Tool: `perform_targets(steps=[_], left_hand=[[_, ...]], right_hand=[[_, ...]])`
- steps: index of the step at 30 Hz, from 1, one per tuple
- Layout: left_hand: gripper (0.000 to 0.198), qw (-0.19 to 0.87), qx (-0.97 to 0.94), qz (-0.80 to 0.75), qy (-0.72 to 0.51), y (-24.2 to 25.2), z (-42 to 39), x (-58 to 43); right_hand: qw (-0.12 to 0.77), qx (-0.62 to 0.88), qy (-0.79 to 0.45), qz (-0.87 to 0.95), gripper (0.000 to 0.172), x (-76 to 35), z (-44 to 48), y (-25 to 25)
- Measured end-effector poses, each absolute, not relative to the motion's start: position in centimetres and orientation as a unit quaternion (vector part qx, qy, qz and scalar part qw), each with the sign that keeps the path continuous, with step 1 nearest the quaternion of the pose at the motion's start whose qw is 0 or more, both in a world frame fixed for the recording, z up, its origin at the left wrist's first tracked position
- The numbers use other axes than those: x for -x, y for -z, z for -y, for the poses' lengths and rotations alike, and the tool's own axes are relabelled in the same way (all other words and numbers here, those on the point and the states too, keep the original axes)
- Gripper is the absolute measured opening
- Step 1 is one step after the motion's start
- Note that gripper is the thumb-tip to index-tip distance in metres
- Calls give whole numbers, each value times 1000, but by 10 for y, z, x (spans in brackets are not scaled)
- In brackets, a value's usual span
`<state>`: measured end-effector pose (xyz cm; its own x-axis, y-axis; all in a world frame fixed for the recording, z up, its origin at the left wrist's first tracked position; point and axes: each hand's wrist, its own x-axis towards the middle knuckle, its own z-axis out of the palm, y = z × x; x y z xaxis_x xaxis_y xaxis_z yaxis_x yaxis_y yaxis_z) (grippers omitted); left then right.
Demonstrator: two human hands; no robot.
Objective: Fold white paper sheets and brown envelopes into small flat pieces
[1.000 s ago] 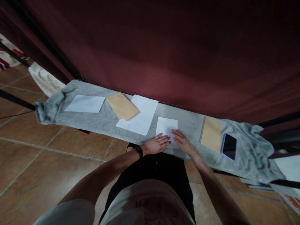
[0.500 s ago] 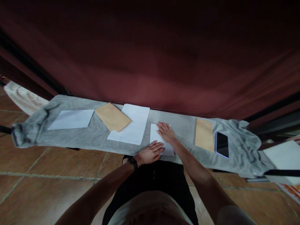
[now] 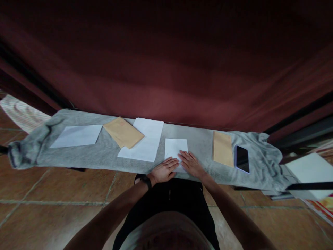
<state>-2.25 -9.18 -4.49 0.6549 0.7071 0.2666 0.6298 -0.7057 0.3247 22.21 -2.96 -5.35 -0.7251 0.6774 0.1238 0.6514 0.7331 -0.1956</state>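
Observation:
A small white sheet of paper [image 3: 176, 146], which looks folded, lies on the grey cloth in front of my body. My left hand [image 3: 163, 170] rests flat on its lower left part, fingers stretched out toward the right. On the lower right part lies my right hand [image 3: 191, 164], palm down with its fingers extended. The fingertips of both hands almost meet over the paper. Between them they cover much of its lower half, while the upper half shows. Neither hand grips anything.
Left of the hands are larger white sheets [image 3: 151, 139], a brown envelope [image 3: 122, 133] overlapping them, and another white sheet [image 3: 76, 136]. On the right lie a stack of brown envelopes [image 3: 223, 149] and a phone [image 3: 242, 159]. The grey cloth [image 3: 85, 156] covers a narrow table before a red curtain [image 3: 166, 97].
My right hand has slid from the paper's upper right down toward me, uncovering its upper half. My left hand stays at the lower left. The view has shifted slightly.

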Motion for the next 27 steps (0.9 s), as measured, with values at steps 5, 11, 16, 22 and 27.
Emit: perform_targets(steps=[5, 11, 16, 22, 27], left_hand=[[48, 98, -904, -376, -181, 42, 93, 21], [43, 118, -901, -384, -166, 32, 95, 24], [48, 155, -892, -393, -161, 24, 93, 22], [48, 110, -851, -490, -153, 31, 63, -2], [50, 87, -851, -498, -140, 35, 61, 11]], right_hand=[[108, 371, -102, 917, 51, -251, 57, 49], [131, 356, -120, 917, 57, -255, 72, 44], [166, 373, -116, 905, 48, -248, 75, 46], [170, 374, -108, 906, 45, -247, 77, 47], [178, 376, -115, 902, 45, -247, 77, 46]])
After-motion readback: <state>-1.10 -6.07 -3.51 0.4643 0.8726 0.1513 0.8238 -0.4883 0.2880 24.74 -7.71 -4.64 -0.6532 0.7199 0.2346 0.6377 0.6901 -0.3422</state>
